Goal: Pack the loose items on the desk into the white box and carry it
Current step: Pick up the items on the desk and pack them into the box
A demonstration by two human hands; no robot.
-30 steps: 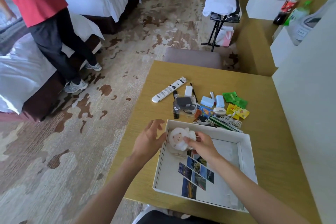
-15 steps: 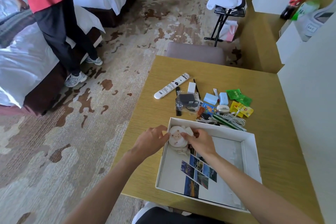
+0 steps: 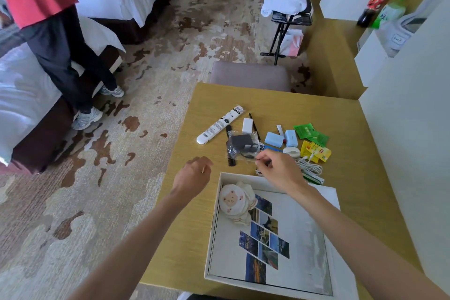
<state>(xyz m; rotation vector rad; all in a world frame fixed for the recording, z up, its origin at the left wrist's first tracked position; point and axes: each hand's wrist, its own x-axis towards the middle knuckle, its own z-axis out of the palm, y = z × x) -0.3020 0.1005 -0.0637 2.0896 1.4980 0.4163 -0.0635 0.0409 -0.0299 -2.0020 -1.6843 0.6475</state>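
White box (image 3: 216, 226) long axis running away from viewer, right hand (image 3: 277, 170) pinching bagged charger (image 3: 241, 145), left hand (image 3: 192, 178) loosely curled, empty

no words clear enough to read anywhere. black print and a barcode along the long white packet (image 3: 221, 124) on the desk, too small to make out. a red logo on the yellow tea bags (image 3: 315, 151), blurred. pale marks on the green sachets (image 3: 310, 131), too fuzzy to read. a red label on the dark drink bottle (image 3: 374, 0) far back, only a smear of white. blue marks on the green bottle (image 3: 389, 11) beside it, not readable. a small grey tag with tiny writing on the grey thing (image 3: 399, 31) by the wall, too blurred. a bear face, no letters, on the round pads (image 3: 232, 202) in the white box (image 3: 341, 273).
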